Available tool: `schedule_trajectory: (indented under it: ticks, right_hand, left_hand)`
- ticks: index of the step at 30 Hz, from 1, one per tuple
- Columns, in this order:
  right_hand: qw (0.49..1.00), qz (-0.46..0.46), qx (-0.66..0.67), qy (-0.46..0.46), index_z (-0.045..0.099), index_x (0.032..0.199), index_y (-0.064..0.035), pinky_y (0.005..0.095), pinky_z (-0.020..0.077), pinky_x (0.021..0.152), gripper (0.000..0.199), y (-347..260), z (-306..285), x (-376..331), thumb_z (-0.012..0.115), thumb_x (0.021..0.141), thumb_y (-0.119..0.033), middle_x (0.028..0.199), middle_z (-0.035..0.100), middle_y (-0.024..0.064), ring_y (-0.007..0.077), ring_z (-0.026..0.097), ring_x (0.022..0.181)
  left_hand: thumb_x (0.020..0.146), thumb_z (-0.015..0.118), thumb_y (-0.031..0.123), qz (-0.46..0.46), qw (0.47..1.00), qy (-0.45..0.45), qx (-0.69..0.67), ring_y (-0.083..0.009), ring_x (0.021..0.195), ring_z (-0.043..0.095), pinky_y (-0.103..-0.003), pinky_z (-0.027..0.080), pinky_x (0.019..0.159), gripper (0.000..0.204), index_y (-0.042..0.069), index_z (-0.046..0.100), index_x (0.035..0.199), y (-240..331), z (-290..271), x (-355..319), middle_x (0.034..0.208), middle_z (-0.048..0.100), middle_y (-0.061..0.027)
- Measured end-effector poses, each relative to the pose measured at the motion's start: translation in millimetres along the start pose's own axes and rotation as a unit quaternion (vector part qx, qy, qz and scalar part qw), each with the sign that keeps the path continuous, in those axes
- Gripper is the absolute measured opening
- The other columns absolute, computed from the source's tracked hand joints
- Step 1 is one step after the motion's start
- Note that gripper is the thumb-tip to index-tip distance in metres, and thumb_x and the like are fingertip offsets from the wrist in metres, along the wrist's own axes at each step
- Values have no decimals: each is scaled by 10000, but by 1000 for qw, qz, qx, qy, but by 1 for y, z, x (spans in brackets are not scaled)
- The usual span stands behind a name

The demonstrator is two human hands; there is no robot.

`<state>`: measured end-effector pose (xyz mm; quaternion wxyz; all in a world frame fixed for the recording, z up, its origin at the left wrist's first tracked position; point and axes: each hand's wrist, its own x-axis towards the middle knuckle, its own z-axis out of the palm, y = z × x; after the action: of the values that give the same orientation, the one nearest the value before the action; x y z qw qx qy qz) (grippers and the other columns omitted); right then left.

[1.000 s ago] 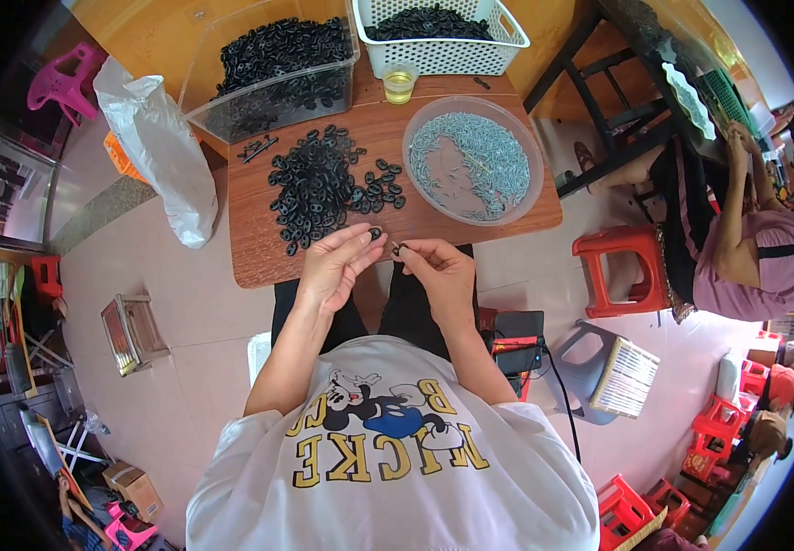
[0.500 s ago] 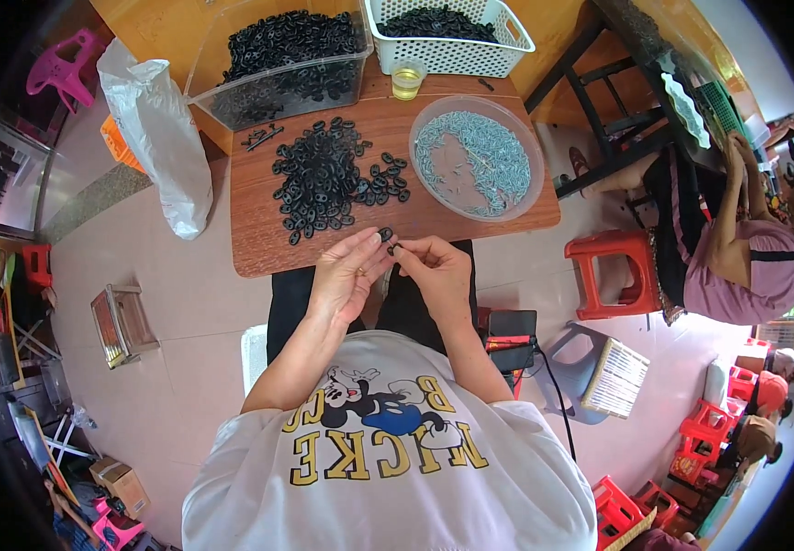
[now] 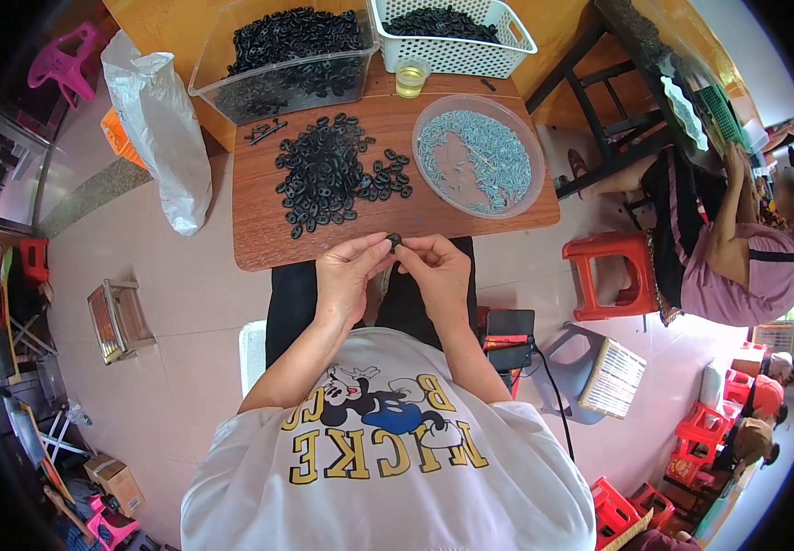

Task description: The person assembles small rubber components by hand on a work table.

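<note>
At the table's near edge, my left hand [image 3: 344, 274] and my right hand [image 3: 438, 268] meet, pinching a small black plastic piece [image 3: 394, 240] between thumbs and fingertips. The fingers cover most of it, so I cannot tell whether it is one part or two together. Just beyond lies a pile of black oval pieces with holes [image 3: 317, 174], and a smaller cluster of the same pieces [image 3: 385, 176] beside it. To the right stands a round clear bowl [image 3: 457, 167] holding many small silvery screws [image 3: 507, 151].
A clear bin [image 3: 278, 92] and a white basket [image 3: 457, 55], both full of black pieces, stand at the back of the brown table [image 3: 259, 243]. A cup of yellow liquid [image 3: 410, 78] sits before the basket. At right, a person [image 3: 746, 262] sits by a red stool [image 3: 610, 275].
My hands have drawn together: the black pieces seen at each hand's fingertips are now brought to one spot between them. My left fingers have curled in around it.
</note>
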<state>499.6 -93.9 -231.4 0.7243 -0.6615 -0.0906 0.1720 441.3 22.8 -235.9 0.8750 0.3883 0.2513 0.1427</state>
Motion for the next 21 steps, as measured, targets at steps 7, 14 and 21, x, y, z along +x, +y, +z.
schedule_trajectory:
  ticks: [7,14,21]
  right_hand:
    - [998,-19,26,-54,588,1176,2,183,439,643,322,-3,-2,-2,600,856,-31,820,635,12,45,550,733]
    - [996,4,-26,-89,622,1143,-17,192,437,668,296,-7,-7,-2,615,847,-28,814,616,-6,61,525,712]
    - [997,6,-19,-70,633,1109,-3,180,441,656,259,-2,-5,-9,610,852,-20,839,629,11,59,540,711]
  left_hand:
    - [816,610,-66,14,999,-25,34,-190,851,647,-300,552,787,226,-46,628,1040,-6,-8,-3,942,652,-143]
    - [778,644,-88,72,989,-34,122,-128,800,629,-226,517,740,225,-36,661,996,-3,-10,-7,911,662,-109]
    - [781,676,-32,165,945,-28,282,-69,709,595,-171,467,638,197,-10,686,976,-1,-13,-13,875,679,-71]
